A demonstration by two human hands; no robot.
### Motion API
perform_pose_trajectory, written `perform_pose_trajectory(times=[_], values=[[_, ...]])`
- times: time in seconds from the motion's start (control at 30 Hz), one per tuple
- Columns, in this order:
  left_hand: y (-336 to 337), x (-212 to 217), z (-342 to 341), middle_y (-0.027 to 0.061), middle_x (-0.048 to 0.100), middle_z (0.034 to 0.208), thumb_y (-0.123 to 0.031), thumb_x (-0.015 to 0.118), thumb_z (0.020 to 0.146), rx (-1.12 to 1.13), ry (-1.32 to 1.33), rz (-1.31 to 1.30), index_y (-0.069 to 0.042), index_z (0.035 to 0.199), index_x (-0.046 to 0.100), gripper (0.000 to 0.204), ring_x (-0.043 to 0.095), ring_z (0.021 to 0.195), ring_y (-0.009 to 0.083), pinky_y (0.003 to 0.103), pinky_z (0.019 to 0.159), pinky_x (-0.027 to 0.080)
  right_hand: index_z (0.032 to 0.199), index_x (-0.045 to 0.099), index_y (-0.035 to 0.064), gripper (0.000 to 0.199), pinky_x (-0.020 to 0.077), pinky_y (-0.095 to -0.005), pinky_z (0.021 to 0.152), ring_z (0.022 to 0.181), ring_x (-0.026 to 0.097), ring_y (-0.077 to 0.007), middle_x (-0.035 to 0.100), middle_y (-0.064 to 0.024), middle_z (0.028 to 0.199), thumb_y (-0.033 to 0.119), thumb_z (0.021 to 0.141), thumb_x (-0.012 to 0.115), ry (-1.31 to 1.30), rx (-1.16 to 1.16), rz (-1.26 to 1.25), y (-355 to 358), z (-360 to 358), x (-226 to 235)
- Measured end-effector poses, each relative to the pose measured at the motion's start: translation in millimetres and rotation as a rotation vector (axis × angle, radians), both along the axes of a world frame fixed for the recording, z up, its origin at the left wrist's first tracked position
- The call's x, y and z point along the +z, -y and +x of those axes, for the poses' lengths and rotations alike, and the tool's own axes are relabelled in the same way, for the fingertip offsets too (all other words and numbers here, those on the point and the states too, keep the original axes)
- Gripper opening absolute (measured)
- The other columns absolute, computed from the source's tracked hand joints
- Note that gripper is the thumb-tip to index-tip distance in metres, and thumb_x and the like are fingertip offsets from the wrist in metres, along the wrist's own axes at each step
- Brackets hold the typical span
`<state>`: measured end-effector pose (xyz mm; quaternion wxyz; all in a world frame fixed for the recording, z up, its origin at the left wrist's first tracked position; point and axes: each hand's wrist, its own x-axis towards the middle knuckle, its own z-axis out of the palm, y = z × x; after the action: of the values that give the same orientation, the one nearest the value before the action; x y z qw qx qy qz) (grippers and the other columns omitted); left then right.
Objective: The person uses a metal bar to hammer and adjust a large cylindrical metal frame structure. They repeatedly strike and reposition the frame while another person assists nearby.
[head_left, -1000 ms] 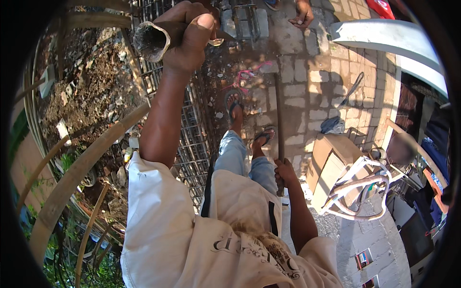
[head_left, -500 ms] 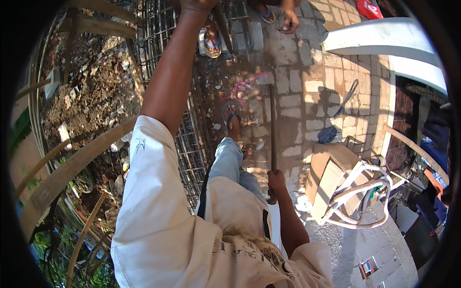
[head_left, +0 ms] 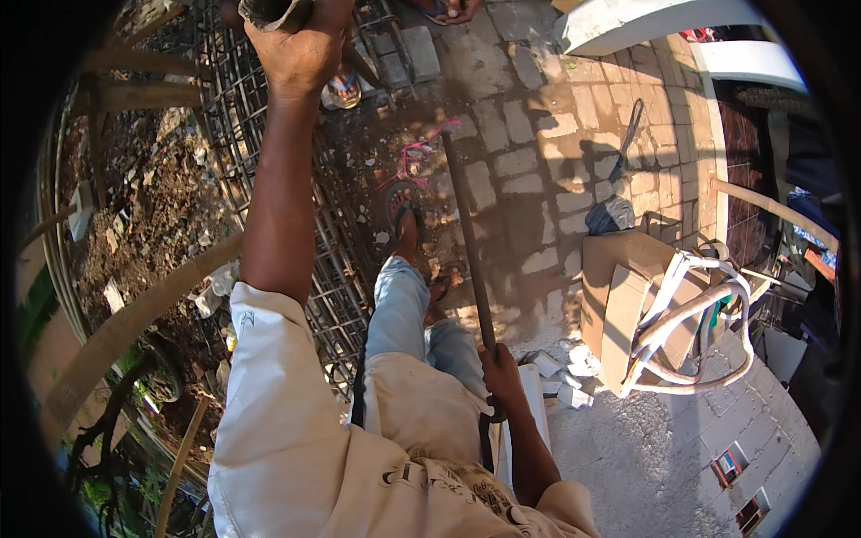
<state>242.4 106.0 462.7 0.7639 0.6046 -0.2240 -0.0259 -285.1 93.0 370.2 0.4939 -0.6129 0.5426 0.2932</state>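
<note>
The long dark metal rod (head_left: 466, 242) runs from the person's hip out over the paving, its far tip close to a tangle of pink string (head_left: 414, 161) on the bricks and its near end hooked below the fist. The right hand (head_left: 499, 375) is wrapped tight round the rod near that lower end, fingers closed about it, just beside the light jeans. Left of the rod, the person's sandalled foot (head_left: 401, 215) stands on the brick paving (head_left: 525, 161), and further left again lies a flat cage of rusty steel mesh (head_left: 235, 134), stretching along the edge of a patch of rubble and soil. High above the mesh, well apart from the rod, the left hand (head_left: 303, 49) is raised on a straight arm and clenched round the end of a dark pipe-like piece (head_left: 269, 11); how that piece continues is cut off at the rim. To the right of the rod sits a brown cardboard box (head_left: 619, 296) with a coil of white tubing (head_left: 691, 323) lying against it, and a small dark bundle (head_left: 610, 215) just beyond the box.
</note>
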Motion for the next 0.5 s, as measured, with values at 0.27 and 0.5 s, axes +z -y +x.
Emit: perform_pose_trajectory(times=[0.27, 0.5], values=[[-3, 9, 4, -0.0027, 0.042, 0.055, 0.002, 0.053, 0.084, 0.063, 0.064, -0.07, -0.01, 0.065, 0.042, 0.025, 0.038, 0.043, 0.0076, 0.024, 0.041, 0.028, 0.095, 0.054, -0.0033, 0.043, 0.0449, -0.0467, 0.064, 0.072, 0.062, -0.0412, 0.061, -0.0232, 0.074, 0.039, 0.094, 0.055, 0.016, 0.059, 0.01, 3, 24, 16], [-11, 12, -23, 0.0, 0.047, 0.052, -0.004, 0.062, 0.085, 0.019, 0.097, 0.125, -0.007, 0.071, 0.05, 0.019, 0.048, 0.04, 0.0109, 0.026, 0.038, 0.04, 0.094, 0.054, -0.0028, 0.046, 0.0451, -0.0493, 0.064, 0.075, 0.062, -0.0462, 0.061, -0.0259, 0.075, 0.043, 0.095, 0.054, 0.072, 0.195, -0.123, 6, 49, 15]])
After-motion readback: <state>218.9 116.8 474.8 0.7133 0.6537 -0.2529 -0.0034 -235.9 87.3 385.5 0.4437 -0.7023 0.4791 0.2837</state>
